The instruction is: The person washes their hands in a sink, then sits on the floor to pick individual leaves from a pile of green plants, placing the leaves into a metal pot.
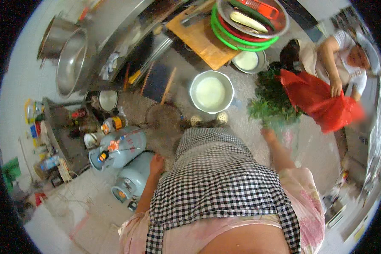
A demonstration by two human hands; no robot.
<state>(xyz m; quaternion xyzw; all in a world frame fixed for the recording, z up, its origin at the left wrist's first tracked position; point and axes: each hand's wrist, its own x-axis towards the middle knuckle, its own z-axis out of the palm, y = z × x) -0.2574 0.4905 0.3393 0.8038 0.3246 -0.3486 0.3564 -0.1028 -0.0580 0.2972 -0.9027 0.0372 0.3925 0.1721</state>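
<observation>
My left hand point(157, 162) hangs at my side beside the grey gas cylinders point(123, 146), with nothing visible in it; its fingers are blurred. On the other side, my right hand point(268, 133) is close to the lower edge of a heap of leafy greens point(270, 108). A clear plastic bag point(287, 135) seems to lie beside that hand, and whether I touch it I cannot tell. Just beyond my shoes point(222, 117) a metal pot point(193, 101) stands on the floor, holding pale, cloudy liquid point(211, 90). I wear a black-and-white checked apron point(216, 177).
A co-worker point(331, 54) at right holds a red sack point(320, 101) by the greens. Ahead, a wooden board point(197, 41) sits near stacked green and red baskets point(222, 39) topped by a metal basin point(285, 23) of vegetables. A smaller basin point(263, 63) holds pale liquid.
</observation>
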